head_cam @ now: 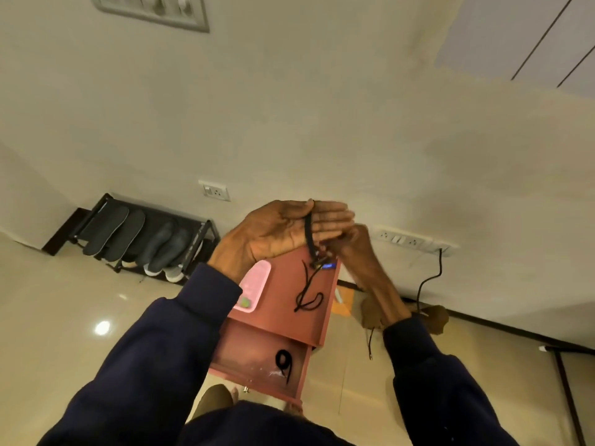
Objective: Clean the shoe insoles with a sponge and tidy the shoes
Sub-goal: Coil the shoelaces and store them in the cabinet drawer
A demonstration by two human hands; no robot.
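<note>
Left hand (277,230) flat, palm up, fingers straight; cord (308,233) draped over it, above cabinet (280,320). Right hand (352,244) curled by cord's lower end; grip blurred, cannot tell. Probably winding cord: keep tension even, loops neat. Insoles (111,231), shoes (167,252) on rack (209,235), far left.

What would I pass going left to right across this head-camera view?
Black insoles → grey shoes, both on the shoe rack → left hand → black cord → right hand → long socket strip → black cable.
</note>
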